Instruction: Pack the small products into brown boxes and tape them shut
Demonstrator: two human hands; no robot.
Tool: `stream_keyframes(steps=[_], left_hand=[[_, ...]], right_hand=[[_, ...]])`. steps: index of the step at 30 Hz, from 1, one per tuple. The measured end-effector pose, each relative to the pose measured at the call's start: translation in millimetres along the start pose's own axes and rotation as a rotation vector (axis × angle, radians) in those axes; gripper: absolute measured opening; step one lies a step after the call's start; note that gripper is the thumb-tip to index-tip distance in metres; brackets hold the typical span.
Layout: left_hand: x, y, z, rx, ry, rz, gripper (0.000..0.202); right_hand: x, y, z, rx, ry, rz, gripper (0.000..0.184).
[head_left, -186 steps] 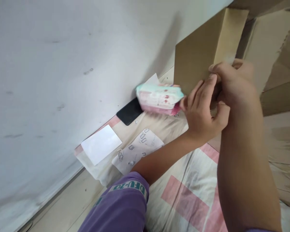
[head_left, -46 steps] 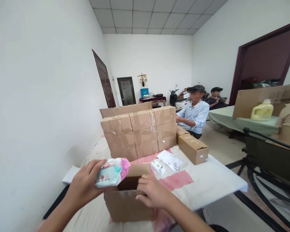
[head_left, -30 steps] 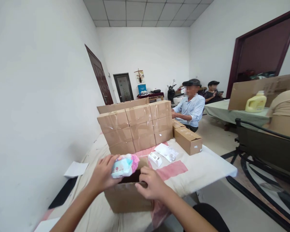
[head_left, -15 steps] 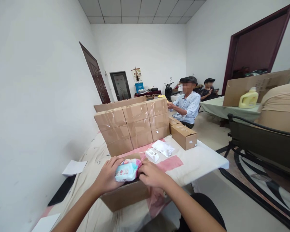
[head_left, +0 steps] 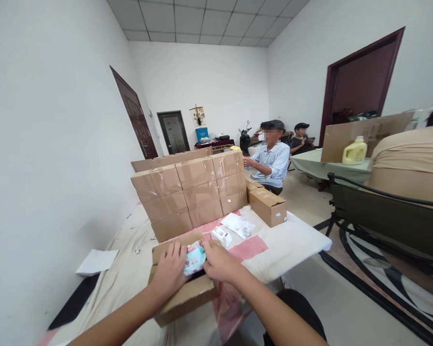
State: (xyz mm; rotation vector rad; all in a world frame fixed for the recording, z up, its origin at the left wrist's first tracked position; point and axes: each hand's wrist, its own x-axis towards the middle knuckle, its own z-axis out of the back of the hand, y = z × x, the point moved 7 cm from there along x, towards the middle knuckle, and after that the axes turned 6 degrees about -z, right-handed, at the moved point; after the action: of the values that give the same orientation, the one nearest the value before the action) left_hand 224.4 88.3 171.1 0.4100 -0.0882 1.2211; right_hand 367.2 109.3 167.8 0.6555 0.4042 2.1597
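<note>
A soft pack of wipes (head_left: 195, 261), teal with pink and white print, sits partly down in the mouth of an open cardboard box (head_left: 187, 302). Along its left side lies my left hand (head_left: 171, 269), fingers closed against the pack. My right hand (head_left: 216, 259) pinches the pack's right end with bent fingers. The pack's lower part and the box's inside are mostly hidden by my hands and the box wall. Just beyond the box is a small white device (head_left: 222, 236), beside a crumpled white plastic sheet (head_left: 238, 224).
Taped cardboard boxes (head_left: 191, 187) form a stacked wall behind my hands. Another carton (head_left: 267, 206) stands at the table's right. White paper (head_left: 98, 262) and a black flat object (head_left: 74, 300) lie at left. A seated person (head_left: 270, 158) works across the table.
The pack has gone lower into the box, both hands moving with it. More of the box's flaps and rim now shows. The whole view has shifted slightly.
</note>
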Motion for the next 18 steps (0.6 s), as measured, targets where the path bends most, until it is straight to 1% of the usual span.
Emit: stream_keyframes(steps=[3,6,11,14,16,18], left_hand=[[9,-4,-3.5,0.054,0.022,0.001,0.046],[16,-3,-8.2,0.092,0.033,0.005,0.05],[15,-2,-9.5,0.108,0.045,0.017,0.052],[13,-3,-7.2,0.091,0.045,0.027,0.051],[11,-3,-7.4,0.064,0.041,0.032,0.05],[11,-2,-9.9,0.023,0.036,0.029,0.046]], right_hand=[[6,-4,-5,-0.093,-0.004,0.012,0.05],[12,-7,-7,-0.092,-0.01,0.046,0.05],[19,-9,-8,-0.034,-0.075,0.056,0.032],[23,-9,-7,-0.013,-0.128,0.03,0.031],[26,-10,-10,0.011,-0.106,0.001,0.028],[29,-9,-15,0.017,-0.043,0.006,0.019]])
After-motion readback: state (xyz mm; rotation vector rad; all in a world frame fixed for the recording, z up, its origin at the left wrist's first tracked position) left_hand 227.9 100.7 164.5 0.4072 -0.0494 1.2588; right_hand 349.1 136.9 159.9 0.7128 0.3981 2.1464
